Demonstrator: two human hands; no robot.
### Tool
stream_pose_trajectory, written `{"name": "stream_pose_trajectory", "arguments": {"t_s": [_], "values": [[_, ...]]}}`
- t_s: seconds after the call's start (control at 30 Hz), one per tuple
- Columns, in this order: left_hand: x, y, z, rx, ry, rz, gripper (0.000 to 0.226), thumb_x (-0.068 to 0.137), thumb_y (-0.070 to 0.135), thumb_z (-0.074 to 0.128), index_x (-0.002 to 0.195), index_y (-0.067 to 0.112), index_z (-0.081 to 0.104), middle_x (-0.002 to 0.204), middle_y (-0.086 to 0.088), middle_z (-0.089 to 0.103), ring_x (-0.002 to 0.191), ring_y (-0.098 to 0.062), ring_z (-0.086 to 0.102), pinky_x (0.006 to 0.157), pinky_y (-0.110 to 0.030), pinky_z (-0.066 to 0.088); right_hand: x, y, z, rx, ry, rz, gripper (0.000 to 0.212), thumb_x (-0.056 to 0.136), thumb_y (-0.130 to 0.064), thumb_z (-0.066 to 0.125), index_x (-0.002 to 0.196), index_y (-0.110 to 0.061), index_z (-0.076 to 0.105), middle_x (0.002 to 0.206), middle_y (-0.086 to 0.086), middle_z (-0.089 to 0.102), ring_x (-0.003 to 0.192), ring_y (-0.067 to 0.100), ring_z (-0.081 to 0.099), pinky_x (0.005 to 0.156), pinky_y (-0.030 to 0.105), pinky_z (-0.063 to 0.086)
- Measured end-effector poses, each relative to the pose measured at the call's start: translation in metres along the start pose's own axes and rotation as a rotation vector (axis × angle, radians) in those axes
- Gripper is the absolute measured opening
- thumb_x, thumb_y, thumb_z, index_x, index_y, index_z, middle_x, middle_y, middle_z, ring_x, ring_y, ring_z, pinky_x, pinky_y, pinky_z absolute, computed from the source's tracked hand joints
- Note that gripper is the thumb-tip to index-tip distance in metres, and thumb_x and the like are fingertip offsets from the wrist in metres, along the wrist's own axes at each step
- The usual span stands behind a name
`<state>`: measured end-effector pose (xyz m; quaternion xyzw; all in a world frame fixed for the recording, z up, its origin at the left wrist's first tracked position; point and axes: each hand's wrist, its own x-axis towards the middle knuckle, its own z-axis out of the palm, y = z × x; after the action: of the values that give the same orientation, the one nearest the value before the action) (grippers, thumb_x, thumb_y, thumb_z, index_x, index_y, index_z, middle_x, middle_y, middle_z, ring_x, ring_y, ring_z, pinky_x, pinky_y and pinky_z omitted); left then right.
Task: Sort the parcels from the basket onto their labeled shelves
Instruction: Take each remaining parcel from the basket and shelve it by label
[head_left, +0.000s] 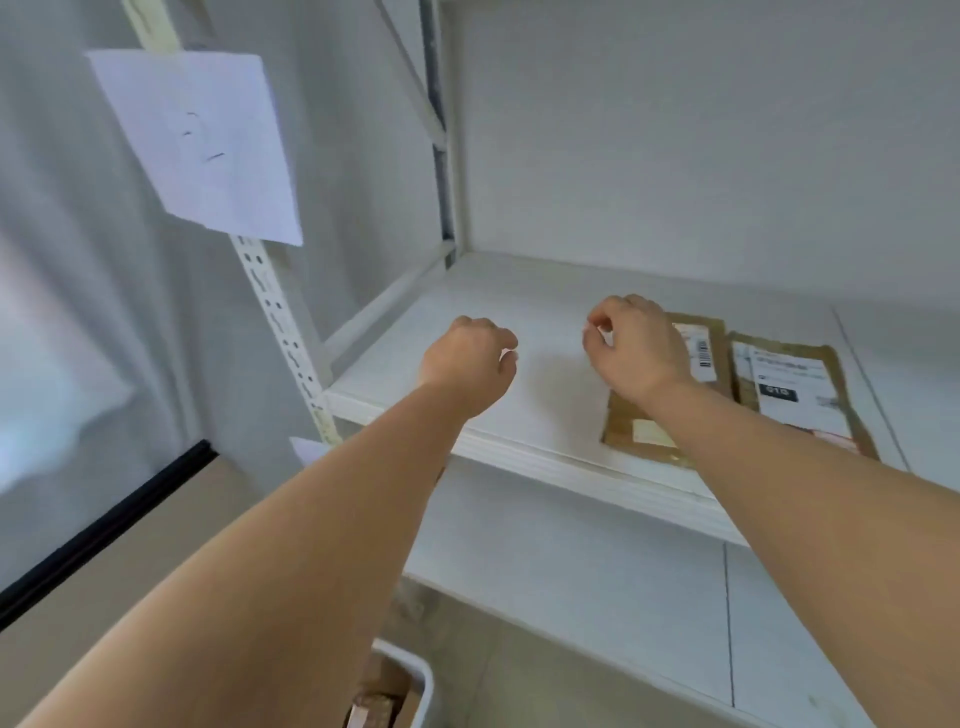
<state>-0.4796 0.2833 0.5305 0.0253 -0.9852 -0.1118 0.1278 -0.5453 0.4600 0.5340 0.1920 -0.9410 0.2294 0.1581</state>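
Observation:
Two flat brown parcels with white labels lie side by side on the white shelf (545, 291). The nearer parcel (626, 423) is partly hidden under my right wrist, and the second parcel (795, 384) lies to its right. My right hand (641, 348) hovers over the nearer parcel's left end with fingers curled and nothing visible in them. My left hand (467, 361) is curled in a fist above bare shelf further left, also holding nothing. A white basket (415, 670) with brown parcels inside shows at the bottom edge.
A white paper label (197, 140) with a handwritten mark hangs on the perforated shelf upright (280, 322) at the left. A lower shelf (597, 587) runs beneath. A grey curtain (78, 260) hangs on the left.

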Motion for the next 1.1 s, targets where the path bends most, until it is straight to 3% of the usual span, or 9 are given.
{"name": "stream_pose_trajectory", "arguments": {"t_s": [0.3,0.57,0.67,0.8,1.1], "values": [[-0.169,-0.184,-0.066,0.168,-0.003,-0.335,0.033,0.098,0.031,0.041,0.124,0.023,0.061,0.121,-0.002,0.059,0.121,-0.022,0.044,0.08,-0.038,0.046,-0.066,-0.214,0.109,0.028,-0.275,-0.428,0.025,0.097,-0.029,0.048,0.111,-0.013,0.062,0.112,0.007,0.058,0.107,0.026,0.05,0.075,0.032,0.042],[-0.347,-0.295,-0.085,0.211,-0.062,-0.614,0.032,0.097,0.03,0.043,0.119,0.023,0.064,0.118,0.001,0.06,0.118,-0.023,0.045,0.08,-0.04,0.05,-0.174,-0.364,0.198,0.14,-0.558,-0.688,0.023,0.096,-0.026,0.049,0.101,-0.008,0.062,0.104,0.011,0.057,0.103,0.029,0.051,0.077,0.034,0.041],[-0.403,-0.321,-0.077,0.225,-0.106,-0.699,0.033,0.097,0.032,0.042,0.117,0.021,0.066,0.119,-0.001,0.06,0.118,-0.024,0.045,0.08,-0.04,0.05,-0.21,-0.395,0.228,0.146,-0.641,-0.75,0.023,0.096,-0.027,0.049,0.101,-0.01,0.062,0.104,0.01,0.057,0.103,0.028,0.051,0.083,0.038,0.046],[-0.456,-0.348,-0.054,0.216,-0.199,-0.787,0.034,0.097,0.032,0.041,0.118,0.018,0.065,0.116,-0.006,0.061,0.115,-0.026,0.046,0.086,-0.042,0.049,-0.248,-0.412,0.27,0.132,-0.727,-0.802,0.021,0.096,-0.03,0.048,0.102,-0.014,0.061,0.1,0.004,0.053,0.099,0.023,0.049,0.074,0.031,0.038],[-0.503,-0.383,0.038,0.087,-0.334,-0.987,0.034,0.098,0.033,0.043,0.122,0.017,0.061,0.121,-0.006,0.058,0.119,-0.025,0.046,0.086,-0.042,0.051,-0.285,-0.406,0.373,0.039,-0.979,-0.867,0.022,0.097,-0.034,0.05,0.11,-0.019,0.061,0.1,-0.001,0.052,0.091,0.017,0.045,0.071,0.031,0.039]]}}
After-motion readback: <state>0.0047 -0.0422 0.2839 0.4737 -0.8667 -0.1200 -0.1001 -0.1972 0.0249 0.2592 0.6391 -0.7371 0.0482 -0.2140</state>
